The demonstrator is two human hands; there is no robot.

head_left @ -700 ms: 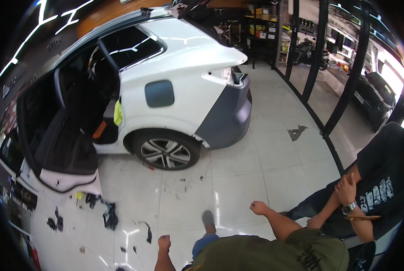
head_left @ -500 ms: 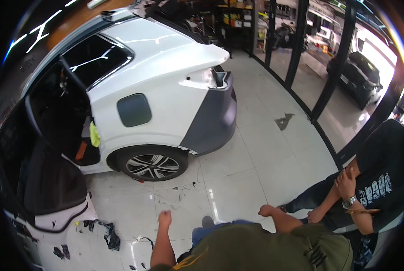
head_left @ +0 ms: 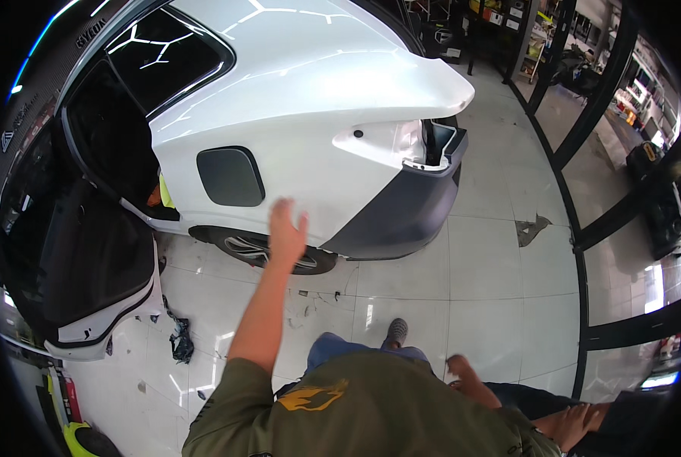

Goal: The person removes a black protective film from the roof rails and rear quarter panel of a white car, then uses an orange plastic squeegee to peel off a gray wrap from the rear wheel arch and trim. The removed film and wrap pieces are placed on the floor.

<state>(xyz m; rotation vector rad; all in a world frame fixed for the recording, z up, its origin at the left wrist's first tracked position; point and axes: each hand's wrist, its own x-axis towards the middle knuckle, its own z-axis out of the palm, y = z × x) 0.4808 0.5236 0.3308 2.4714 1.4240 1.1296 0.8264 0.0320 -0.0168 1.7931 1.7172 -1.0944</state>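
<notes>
My left hand [head_left: 285, 234] is raised in front of the white car's rear side, its fingers stretched out, thumb apart, and nothing in it. It overlaps the wheel arch in the picture; whether it touches the body [head_left: 302, 167] I cannot tell. Just to its left is the dark grey fuel flap [head_left: 231, 177], and to its right the grey rear bumper [head_left: 401, 213]. Above the bumper, the tail-light recess [head_left: 432, 145] stands bare, without a lamp. My right hand [head_left: 461, 368] hangs low beside me with its fingers curled, and I see nothing in it.
At left a car door [head_left: 96, 266] stands wide. Crumpled black plastic [head_left: 180, 340] and small scraps lie on the tiled floor [head_left: 401, 282]. Close on my right is another person with a hand [head_left: 573, 423] on their own arm. Black-framed glass doors [head_left: 576, 236] run along the right.
My left hand has risen and reached forward toward the car, its fingers opening from a closed hold. My view has shifted closer to the car. My right hand stays low at my side.
</notes>
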